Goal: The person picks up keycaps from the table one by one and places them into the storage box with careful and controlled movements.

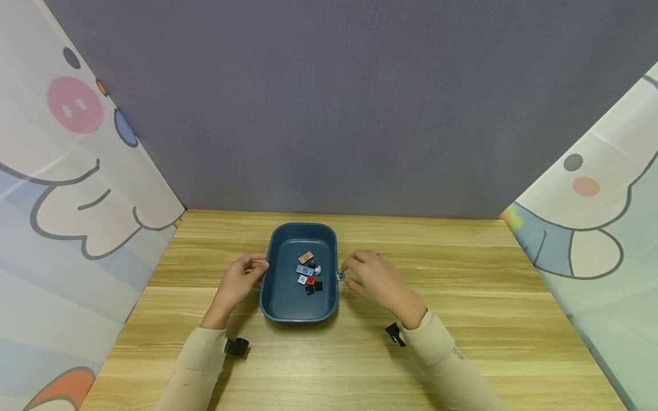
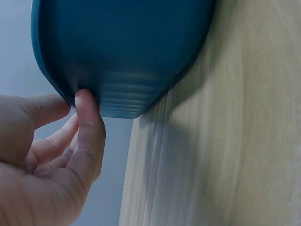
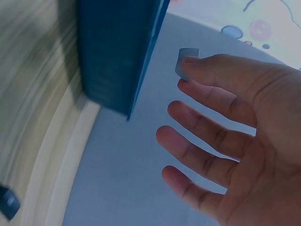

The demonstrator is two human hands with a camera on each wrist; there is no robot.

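Observation:
A dark blue tray point(image 1: 298, 311) with rounded corners stands between the hands. My left hand point(image 1: 241, 278) is at its left edge; in the left wrist view, the thumb point(image 2: 51, 110) and index finger point(image 2: 87, 117) pinch the rim. My right hand point(image 1: 377, 279) pinches a small, square, whitish piece point(image 1: 341, 275) with a dark print, held right by the tray's right edge. From the right wrist, this piece point(image 3: 187, 56) shows between thumb and index finger, the other fingers spread apart. Inside the tray lie a tan printed piece point(image 1: 305, 257), a light blue printed piece point(image 1: 305, 270), and a red piece point(image 1: 311, 281).
Several small black and white pieces, such as a white square point(image 1: 302, 279) and a black one point(image 1: 319, 286), lie close to the coloured ones. The wooden table point(image 1: 437, 257) ends at a grey back panel point(image 1: 339, 114). Cartoon-printed sheets point(image 1: 591, 245) flank both sides.

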